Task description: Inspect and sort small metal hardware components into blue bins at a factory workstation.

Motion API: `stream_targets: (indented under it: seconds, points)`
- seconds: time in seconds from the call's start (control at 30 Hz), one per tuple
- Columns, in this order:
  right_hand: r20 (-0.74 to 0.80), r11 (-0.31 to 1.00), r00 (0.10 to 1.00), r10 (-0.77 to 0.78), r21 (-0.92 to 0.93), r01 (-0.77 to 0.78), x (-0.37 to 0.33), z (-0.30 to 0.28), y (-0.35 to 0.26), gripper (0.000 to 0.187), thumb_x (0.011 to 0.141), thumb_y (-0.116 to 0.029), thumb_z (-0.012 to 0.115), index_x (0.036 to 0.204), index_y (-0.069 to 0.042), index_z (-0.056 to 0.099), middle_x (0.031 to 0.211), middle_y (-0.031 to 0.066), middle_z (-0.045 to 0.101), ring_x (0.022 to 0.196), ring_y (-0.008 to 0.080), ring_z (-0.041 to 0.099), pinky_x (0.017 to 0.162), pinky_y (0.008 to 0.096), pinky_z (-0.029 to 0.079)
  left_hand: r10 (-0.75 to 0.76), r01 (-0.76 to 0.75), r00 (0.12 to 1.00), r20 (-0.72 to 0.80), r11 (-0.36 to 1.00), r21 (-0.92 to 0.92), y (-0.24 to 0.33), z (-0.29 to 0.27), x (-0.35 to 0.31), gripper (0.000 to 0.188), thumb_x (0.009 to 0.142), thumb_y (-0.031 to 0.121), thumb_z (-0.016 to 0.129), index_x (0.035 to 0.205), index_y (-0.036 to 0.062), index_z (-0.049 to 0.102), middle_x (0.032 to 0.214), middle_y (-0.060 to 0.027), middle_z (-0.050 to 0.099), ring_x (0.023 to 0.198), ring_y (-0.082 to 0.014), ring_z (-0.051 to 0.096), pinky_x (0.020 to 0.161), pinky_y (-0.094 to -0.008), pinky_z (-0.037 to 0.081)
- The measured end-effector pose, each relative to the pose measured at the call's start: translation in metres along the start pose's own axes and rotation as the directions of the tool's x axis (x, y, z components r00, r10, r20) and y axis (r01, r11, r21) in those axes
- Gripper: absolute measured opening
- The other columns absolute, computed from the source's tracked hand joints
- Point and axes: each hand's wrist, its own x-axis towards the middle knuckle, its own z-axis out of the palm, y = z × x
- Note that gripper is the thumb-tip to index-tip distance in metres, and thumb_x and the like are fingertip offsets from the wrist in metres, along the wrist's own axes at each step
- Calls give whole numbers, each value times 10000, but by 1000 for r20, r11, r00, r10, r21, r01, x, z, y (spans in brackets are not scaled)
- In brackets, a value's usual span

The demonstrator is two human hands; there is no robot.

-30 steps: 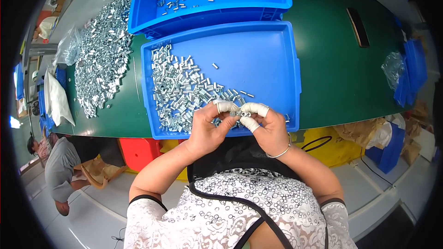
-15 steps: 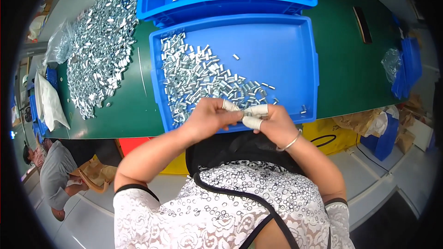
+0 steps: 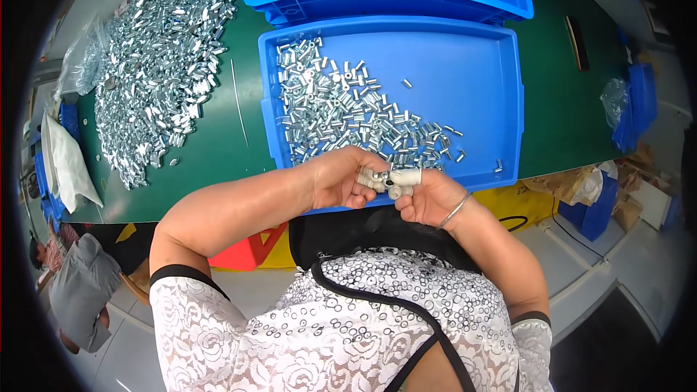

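My left hand [image 3: 347, 180] and my right hand [image 3: 430, 197] meet over the near edge of a blue plastic tray [image 3: 465, 58]. White finger covers wrap several fingertips of both. Both are closed, fingertips pinched together on small silvery metal sleeves [image 3: 385, 175]; how many they hold is hidden by the fingers. The left hand's palm side shows, with its fingers curled. In the tray, many loose short metal sleeves [image 3: 337, 112] are heaped along the left side and toward the near edge, and a few lie apart on the right.
Behind stands a second blue tray [image 3: 399, 9] with scattered sleeves. A large pile of metal pieces [image 3: 163, 65] covers the green table's [image 3: 243, 167] left part, near a clear plastic bag [image 3: 86, 65] and a thin rod [image 3: 238, 101]. A dark flat object [image 3: 577, 42] lies right. Another person [image 3: 83, 283] is at far left.
My left hand has rolled so its palm and curled fingers show, and the pinched sleeves are more visible. The trays and table have shifted in the picture as the view moved.
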Motion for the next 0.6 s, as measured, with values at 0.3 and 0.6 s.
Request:
stream_targets:
  seconds: [0.3, 0.6]
  points:
    - [-42, 600, 804, -593, -689, 406, -25, 35, 7, 203, 797, -135, 666, 962, -29, 614, 746, 12, 598, 594, 67, 526, 535, 203, 433, 217, -216, 972, 87, 976, -15, 3, 3, -7, 203, 838, 168, 523, 958, 11, 570, 864, -103, 602, 687, -187, 614, 556, -294, 493]
    - [13, 351, 549, -835, -757, 551, -40, -2, -6, 287, 790, -76, 674, 1060, -18, 594, 789, 8, 603, 642, 47, 534, 557, 197, 441, 339, -333, 941, -20, 933, 138, 41, 16, -6, 240, 798, 73, 485, 1015, 6, 565, 821, -61, 591, 608, -109, 527, 506, -224, 415]
